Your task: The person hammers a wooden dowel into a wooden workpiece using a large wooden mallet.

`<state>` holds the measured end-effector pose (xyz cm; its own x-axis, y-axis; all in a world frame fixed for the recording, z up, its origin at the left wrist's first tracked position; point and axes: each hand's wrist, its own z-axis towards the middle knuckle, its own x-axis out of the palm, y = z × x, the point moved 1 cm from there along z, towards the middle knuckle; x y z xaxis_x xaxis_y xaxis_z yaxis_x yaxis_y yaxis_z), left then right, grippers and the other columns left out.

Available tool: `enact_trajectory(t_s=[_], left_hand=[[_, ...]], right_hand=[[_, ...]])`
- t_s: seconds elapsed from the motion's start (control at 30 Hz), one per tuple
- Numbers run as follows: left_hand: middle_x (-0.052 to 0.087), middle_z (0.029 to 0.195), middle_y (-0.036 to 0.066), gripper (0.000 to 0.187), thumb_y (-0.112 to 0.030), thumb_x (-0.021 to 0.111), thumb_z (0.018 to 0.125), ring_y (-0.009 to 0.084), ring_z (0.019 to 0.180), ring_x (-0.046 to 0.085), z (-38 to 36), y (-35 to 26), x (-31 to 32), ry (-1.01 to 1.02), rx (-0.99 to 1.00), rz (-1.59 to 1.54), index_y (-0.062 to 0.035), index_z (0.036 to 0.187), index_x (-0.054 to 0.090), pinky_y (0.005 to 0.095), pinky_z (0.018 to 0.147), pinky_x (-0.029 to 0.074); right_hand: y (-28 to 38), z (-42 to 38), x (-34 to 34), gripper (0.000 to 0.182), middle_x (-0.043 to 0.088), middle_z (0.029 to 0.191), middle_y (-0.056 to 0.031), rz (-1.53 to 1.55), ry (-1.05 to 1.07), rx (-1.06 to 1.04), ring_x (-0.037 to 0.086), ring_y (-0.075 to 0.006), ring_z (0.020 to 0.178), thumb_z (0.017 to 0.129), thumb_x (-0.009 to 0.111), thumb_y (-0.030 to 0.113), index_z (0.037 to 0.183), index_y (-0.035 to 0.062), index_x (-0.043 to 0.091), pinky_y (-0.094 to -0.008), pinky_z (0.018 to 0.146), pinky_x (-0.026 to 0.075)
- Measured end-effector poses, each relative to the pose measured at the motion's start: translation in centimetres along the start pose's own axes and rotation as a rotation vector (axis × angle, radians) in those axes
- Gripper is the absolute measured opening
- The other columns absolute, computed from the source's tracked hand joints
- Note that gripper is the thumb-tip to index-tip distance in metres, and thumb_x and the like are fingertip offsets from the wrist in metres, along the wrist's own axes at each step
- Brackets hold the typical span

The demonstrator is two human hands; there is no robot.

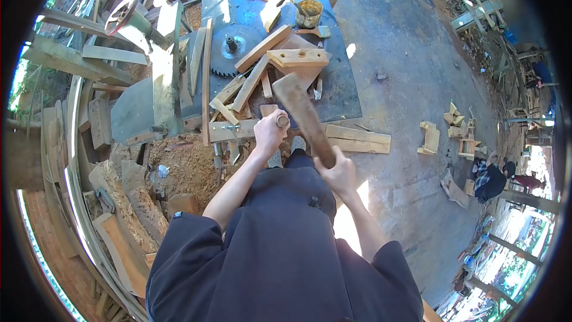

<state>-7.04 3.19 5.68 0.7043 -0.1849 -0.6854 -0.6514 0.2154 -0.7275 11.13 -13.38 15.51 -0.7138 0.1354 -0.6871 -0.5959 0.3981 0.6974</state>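
My left hand is closed round an upright chisel; only the round butt of its handle shows, and the blade is hidden below the fist. A small wooden piece shows just beyond that fist. My right hand grips the narrow end of a long wooden mallet, tilted up and to the left, its thick head above and right of the chisel. Past the mallet head, a pale wooden block with several holes lies on a pile of cut wood.
The saw table carries a circular saw blade, a tin can, a brush and wood strips. Planks and slabs crowd the left. At far right a person crouches near small wooden pieces.
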Motion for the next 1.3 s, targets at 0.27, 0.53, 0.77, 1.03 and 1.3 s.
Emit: enact_trajectory(t_s=[0.27,0.53,0.77,1.03,1.3], left_hand=[[0.081,0.119,0.017,0.015,-0.01,0.082,0.093,0.0266,0.116,0.076,-1.4,7.3,-1.1,-0.079,-0.073,-0.525,-0.0058,0.106,0.077,0.038,0.099,0.058],[0.071,0.144,0.018,0.021,-0.005,0.081,0.096,0.0238,0.136,0.064,-5.0,10.2,-2.9,0.052,-0.059,-0.659,-0.0022,0.116,0.075,0.0375,0.115,0.05],[0.071,0.143,0.018,0.026,-0.01,0.083,0.093,0.0308,0.124,0.074,-5.8,8.0,-2.9,0.074,0.092,-0.401,-0.0057,0.117,0.075,0.0385,0.102,0.059],[0.074,0.137,0.014,0.031,-0.012,0.081,0.082,0.036,0.11,0.077,-5.2,4.5,-1.1,0.037,0.287,-0.118,-0.0116,0.111,0.073,0.0446,0.088,0.063],[0.072,0.138,0.015,0.033,-0.012,0.078,0.082,0.0407,0.119,0.073,-5.1,1.6,1.4,0.146,0.328,0.085,-0.0091,0.114,0.069,0.0462,0.092,0.063]], right_hand=[[-3.3,2.6,-0.5,0.052,0.08,0.102,-0.0229,-0.131,0.126,0.242,0.077,-0.0415,0.103,0.088,0.079,0.045,0.119,0.0049,0.071,-0.0507,0.092,0.06],[-7.7,3.0,6.5,0.06,0.078,0.11,-0.027,-0.408,0.334,0.249,0.076,-0.0428,0.11,0.084,0.078,0.05,0.12,0.0025,0.07,-0.0538,0.097,0.06],[-9.2,4.0,8.1,0.061,0.079,0.111,-0.0274,-0.311,0.42,0.374,0.076,-0.0444,0.109,0.085,0.079,0.048,0.123,0.001,0.07,-0.0543,0.097,0.06],[-6.5,3.8,7.2,0.064,0.078,0.11,-0.0289,-0.335,0.265,0.238,0.075,-0.0463,0.109,0.087,0.079,0.05,0.126,0.0008,0.069,-0.0556,0.096,0.06],[-7.0,7.6,8.8,0.061,0.079,0.106,-0.027,-0.379,0.328,0.183,0.077,-0.0431,0.105,0.086,0.081,0.051,0.123,0.0034,0.07,-0.054,0.093,0.06]])
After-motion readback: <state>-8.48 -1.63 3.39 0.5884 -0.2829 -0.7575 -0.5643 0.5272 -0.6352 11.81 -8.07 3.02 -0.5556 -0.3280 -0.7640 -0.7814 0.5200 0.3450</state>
